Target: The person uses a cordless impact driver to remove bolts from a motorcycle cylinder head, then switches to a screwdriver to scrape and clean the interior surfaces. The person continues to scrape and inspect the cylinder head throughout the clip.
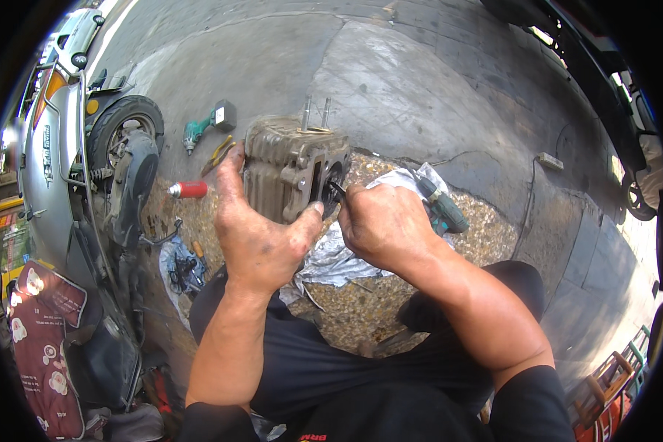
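Observation:
A grimy, finned engine cylinder head [276,173] with two upright studs is held up in front of me. My left hand [261,239] grips it, fingers round its left side and thumb by the opening on its right face. Close to that opening, my right hand [387,221] has its fingers closed on a slim dark tool [337,188]. The tool's tip reaches to the opening; most of the rest is hidden in the fist, so its exact kind does not show.
A green cordless drill [208,127], yellow-handled pliers [218,153] and a red can [189,189] lie left of the part. Another drill [446,210] rests on crumpled white sheeting [339,258] to the right. A scooter [129,166] stands along the left.

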{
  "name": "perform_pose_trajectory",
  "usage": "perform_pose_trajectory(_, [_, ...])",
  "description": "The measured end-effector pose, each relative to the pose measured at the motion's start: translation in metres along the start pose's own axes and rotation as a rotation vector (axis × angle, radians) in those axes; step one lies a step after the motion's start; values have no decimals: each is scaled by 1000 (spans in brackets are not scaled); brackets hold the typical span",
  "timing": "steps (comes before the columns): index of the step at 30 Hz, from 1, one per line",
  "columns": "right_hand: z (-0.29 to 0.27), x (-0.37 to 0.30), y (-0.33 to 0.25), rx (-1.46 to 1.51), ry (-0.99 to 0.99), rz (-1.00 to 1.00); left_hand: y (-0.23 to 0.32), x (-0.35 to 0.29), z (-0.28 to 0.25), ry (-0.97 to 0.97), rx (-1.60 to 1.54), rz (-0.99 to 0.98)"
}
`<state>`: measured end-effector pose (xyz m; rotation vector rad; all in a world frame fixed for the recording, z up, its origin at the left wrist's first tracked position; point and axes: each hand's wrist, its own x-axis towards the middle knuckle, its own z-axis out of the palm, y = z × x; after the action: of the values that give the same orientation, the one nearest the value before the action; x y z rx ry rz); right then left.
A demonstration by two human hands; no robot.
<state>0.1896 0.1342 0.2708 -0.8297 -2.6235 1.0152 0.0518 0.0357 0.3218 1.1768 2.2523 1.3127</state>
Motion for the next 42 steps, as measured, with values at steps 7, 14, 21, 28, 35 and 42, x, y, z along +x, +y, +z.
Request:
perform_pose_trajectory(7, [0,1,1,-50,25,-10,-5,0,2,14,-24,26])
perform_pose_trajectory(14, [0,5,-1,-7,2,-8,-4,-2,3,44,201,150])
perform_pose_trajectory(21, [-4,18,-2,1027,-296,565,-3,-2,4,61,346,292])
perform_pose_trajectory(28, [6,14,-18,246,1,175,-1,3,1,114,241,317])
perform_pose_trajectory(35, [-6,27,-16,736,-202,354,0,1,2,116,216,391])
perform_pose_trajectory(42, [-9,21,-6,300,-240,208,-4,2,-2,78,128,203])
